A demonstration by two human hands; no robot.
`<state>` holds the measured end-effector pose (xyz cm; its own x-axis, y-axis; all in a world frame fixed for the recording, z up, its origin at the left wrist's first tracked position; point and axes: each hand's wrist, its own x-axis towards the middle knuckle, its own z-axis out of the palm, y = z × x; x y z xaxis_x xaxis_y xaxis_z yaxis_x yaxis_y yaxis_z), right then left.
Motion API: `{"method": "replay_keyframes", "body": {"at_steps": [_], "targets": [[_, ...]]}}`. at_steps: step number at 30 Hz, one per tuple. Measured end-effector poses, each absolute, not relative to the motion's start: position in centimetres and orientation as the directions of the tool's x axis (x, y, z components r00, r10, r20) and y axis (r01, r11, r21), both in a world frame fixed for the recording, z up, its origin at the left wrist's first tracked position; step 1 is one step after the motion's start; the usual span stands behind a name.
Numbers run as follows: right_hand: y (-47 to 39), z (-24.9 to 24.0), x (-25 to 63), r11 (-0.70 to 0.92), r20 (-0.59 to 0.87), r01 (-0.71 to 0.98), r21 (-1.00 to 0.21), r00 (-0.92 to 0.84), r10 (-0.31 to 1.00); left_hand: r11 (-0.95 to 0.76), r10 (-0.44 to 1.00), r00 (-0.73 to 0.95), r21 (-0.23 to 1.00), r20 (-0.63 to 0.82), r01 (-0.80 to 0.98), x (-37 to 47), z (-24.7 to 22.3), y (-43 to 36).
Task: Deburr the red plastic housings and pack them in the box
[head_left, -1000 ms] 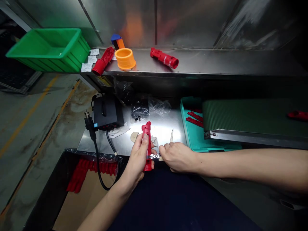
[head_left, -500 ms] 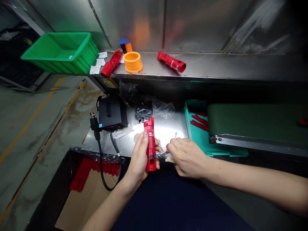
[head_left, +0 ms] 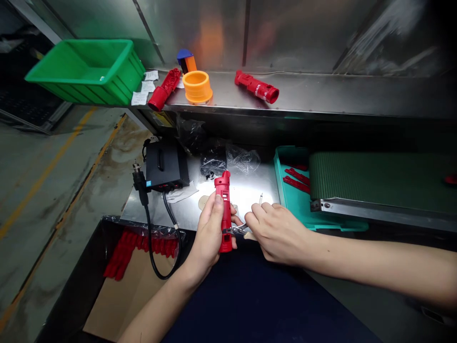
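A dull metal wall (head_left: 285, 38) stands behind a steel shelf (head_left: 332, 93), and below it I see a shiny worktop (head_left: 246, 190) where a person works with bare hands. Over the worktop's near edge is a red tube (head_left: 226, 216), held nearly upright and tipped slightly. The left hand (head_left: 207, 228) grips it, thumb along the front and fingertips showing round the far side. The right hand (head_left: 280, 233) is closed round a metal tool (head_left: 237, 229), whose jaws meet the tube's lower part; from here I can't tell how firmly they bite.

Just beyond the right hand a slim pointed item (head_left: 261, 197) sticks out, its lower end hidden. Near the left hand lies a pale disc (head_left: 203, 202), partly covered. Farther back are crumpled clear plastic (head_left: 244, 159) and, to the left, a black box (head_left: 166, 164) with a handle, a thick black cable (head_left: 152, 252) looping down in front. To the right, red strips (head_left: 297, 185) lie in a teal tray (head_left: 300, 212) beside a green ribbed belt (head_left: 374, 176). Below left, a black-lined bin (head_left: 71, 286) holds red parts (head_left: 119, 257) on cardboard (head_left: 132, 295).

Up on the shelf sit an orange ring (head_left: 198, 90), two more red pieces (head_left: 257, 87), paper slips (head_left: 147, 86) and a green crate (head_left: 117, 88).
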<state>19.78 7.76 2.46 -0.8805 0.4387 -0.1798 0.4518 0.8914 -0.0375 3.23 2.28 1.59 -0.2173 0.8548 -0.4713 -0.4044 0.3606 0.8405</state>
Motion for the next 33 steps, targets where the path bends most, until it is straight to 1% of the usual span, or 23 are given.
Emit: {"method": "replay_keyframes", "body": {"at_steps": [9,13,19,23,26,30,32,33], "targets": [[7.6,2.4,19.1,0.938,-0.232,0.342,0.058,-0.909,0.346,0.369,0.859,-0.231,0.865,-0.457,-0.34,3.2,1.8,1.9],[7.4,2.0,18.9,0.941,-0.287,0.336,0.038,-0.899,0.332,0.37,0.855,-0.249,0.87,-0.456,-0.325,3.2,1.7,1.6],[7.3,1.5,18.7,0.94,-0.308,0.34,-0.024,-0.897,0.316,0.39,0.848,-0.243,0.865,-0.471,-0.315,3.1,1.4,1.2],[7.6,1.4,18.7,0.929,-0.302,0.366,-0.061,-0.894,0.333,0.367,0.856,-0.224,0.852,-0.466,-0.373,2.8,1.2,1.3],[7.7,0.9,19.4,0.921,-0.255,0.378,-0.096,-0.904,0.344,0.317,0.862,-0.223,0.828,-0.454,-0.462,2.3,1.2,1.4],[7.7,-0.3,21.0,0.866,-0.038,0.445,-0.226,-0.893,0.449,0.2,0.881,-0.256,0.803,-0.398,-0.561,1.2,1.1,1.6],[7.7,-0.7,21.5,0.842,0.031,0.466,-0.272,-0.87,0.492,0.196,0.882,-0.241,0.78,-0.405,-0.594,0.7,1.2,1.6],[7.8,-0.6,21.6,0.843,0.05,0.461,-0.278,-0.869,0.492,0.222,0.883,-0.211,0.768,-0.42,-0.601,0.5,1.3,1.6]]}}
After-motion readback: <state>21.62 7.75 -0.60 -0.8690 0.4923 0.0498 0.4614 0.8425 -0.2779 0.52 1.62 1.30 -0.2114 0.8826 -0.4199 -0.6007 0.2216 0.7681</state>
